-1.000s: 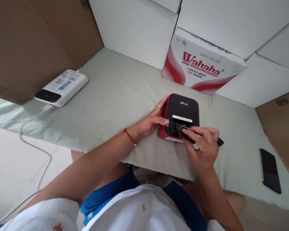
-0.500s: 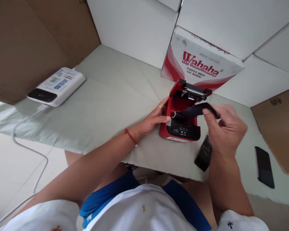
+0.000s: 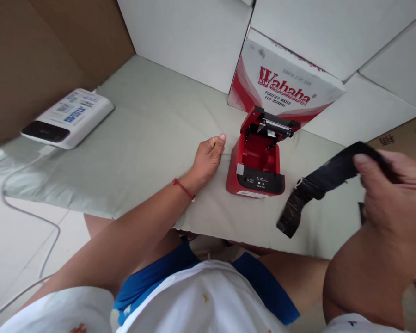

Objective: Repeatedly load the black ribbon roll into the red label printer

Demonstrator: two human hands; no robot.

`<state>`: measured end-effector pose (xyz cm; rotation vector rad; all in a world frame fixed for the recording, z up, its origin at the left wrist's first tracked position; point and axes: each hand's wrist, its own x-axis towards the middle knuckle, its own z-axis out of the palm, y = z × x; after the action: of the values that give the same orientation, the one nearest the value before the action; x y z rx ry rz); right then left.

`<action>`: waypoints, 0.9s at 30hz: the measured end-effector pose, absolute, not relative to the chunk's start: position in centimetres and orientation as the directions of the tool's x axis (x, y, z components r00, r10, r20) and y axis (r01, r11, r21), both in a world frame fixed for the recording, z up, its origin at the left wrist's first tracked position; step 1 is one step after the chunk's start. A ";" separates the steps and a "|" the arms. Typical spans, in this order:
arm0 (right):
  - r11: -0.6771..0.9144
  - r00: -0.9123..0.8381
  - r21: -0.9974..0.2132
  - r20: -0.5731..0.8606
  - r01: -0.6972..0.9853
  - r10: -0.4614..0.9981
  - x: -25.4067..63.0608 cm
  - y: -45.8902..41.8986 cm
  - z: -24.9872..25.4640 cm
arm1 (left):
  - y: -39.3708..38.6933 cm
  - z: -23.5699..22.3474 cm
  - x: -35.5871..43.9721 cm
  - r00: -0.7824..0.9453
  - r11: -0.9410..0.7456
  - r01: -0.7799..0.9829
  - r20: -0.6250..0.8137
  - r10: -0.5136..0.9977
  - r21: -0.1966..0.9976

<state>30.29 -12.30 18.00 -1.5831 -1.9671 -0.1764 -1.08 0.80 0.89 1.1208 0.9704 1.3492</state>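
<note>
On the cloth-covered table stands a small red label printer (image 3: 230, 178) with its lid raised and its red inner bay exposed. My left hand (image 3: 210, 157) is closed in a loose fist just left of it, apart from its side; nothing shows in the fingers. To the right, my right hand (image 3: 390, 189) pinches one end of a long black strip (image 3: 336, 169). At the strip's lower end is a small pale ring, like a roll's core. A wrinkled, shiny black piece (image 3: 289, 215) lies beneath that end; I cannot tell whether the two are joined.
A white device (image 3: 86, 118) with a dark end panel and a grey cable (image 3: 57, 236) lies at the left. Behind the printer a Wahaha water carton (image 3: 287, 83) leans against white boxes (image 3: 187, 41). A dark flat object (image 3: 361, 212) is mostly hidden behind my right wrist.
My right hand has drawn the black strip out of the printer and moved right with it. My left hand has let go of the printer's side and closed.
</note>
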 end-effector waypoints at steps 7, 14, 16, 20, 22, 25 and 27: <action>0.416 -0.256 -0.196 0.541 0.888 0.801 27.9 -14.6 8.7 | 0.3 2.1 -1.1 0.048 -0.118 -0.212 0.131 0.990 0.970; 0.258 -0.216 -0.463 0.143 0.848 0.966 31.6 -18.6 6.8 | -0.1 2.2 -1.4 0.209 -0.092 -0.105 0.113 0.971 0.990; 0.113 0.018 -0.459 0.272 0.881 0.962 33.4 -17.9 7.2 | -0.1 2.2 -1.3 0.168 -0.098 -0.134 0.121 0.978 0.986; -0.018 0.148 -0.292 0.428 0.956 0.892 36.2 -14.4 4.9 | 0.0 2.2 -1.1 0.130 -0.087 -0.162 0.109 0.985 0.983; 0.003 0.092 -0.246 0.376 0.969 0.922 36.7 -12.7 3.3 | 0.0 2.2 -1.1 0.133 -0.082 -0.165 0.105 0.986 0.983; 0.031 0.047 -0.241 0.310 0.970 0.950 36.5 -11.7 3.3 | 0.0 2.1 -1.2 0.132 -0.088 -0.157 0.109 0.985 0.984; 0.090 -0.037 -0.267 0.195 0.960 0.980 36.1 -12.2 6.0 | 0.1 2.0 -1.3 0.134 -0.094 -0.147 0.114 0.984 0.985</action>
<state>36.10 -12.24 6.01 -1.9208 -2.0505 0.0892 -1.26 0.05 1.95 1.2433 0.9504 1.2412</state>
